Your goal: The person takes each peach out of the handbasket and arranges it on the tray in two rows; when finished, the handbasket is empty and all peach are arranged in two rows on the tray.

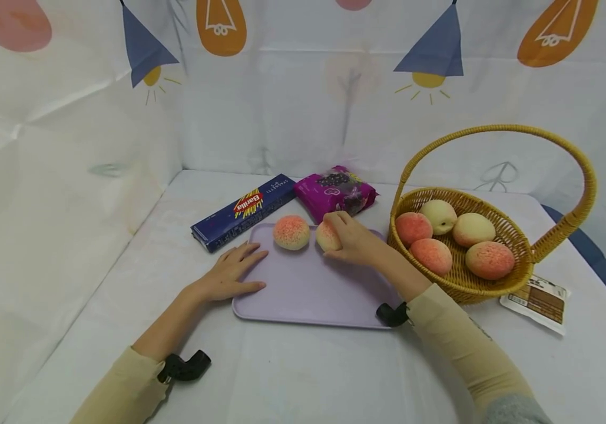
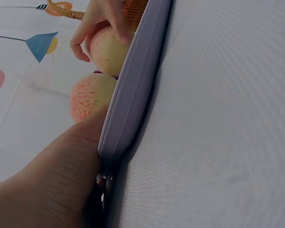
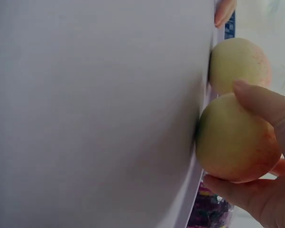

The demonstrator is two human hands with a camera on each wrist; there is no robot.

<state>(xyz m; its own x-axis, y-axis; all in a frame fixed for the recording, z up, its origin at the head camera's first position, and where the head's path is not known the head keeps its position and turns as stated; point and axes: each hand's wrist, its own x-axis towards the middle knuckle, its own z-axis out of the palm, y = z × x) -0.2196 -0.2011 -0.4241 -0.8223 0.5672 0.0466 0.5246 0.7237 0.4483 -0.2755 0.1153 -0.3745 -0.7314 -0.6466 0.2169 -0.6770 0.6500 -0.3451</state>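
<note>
My right hand (image 1: 353, 238) grips a pink-and-cream peach (image 3: 237, 140) at the back of a lilac tray (image 1: 303, 288); in the right wrist view the thumb and fingers lie around its sides. Just left of it a second peach (image 1: 291, 232) sits on the tray. My left hand (image 1: 231, 274) rests at the tray's left edge with fingers spread and straight. To the right stands a wicker basket (image 1: 467, 288) with a tall handle, holding several peaches (image 1: 490, 260).
Behind the tray lie a blue spaghetti box (image 1: 244, 212) and a purple packet (image 1: 336, 192). A brown-and-white sachet (image 1: 538, 301) lies beside the basket, partly beneath its rim. A patterned white cloth (image 1: 303, 106) hangs behind the table.
</note>
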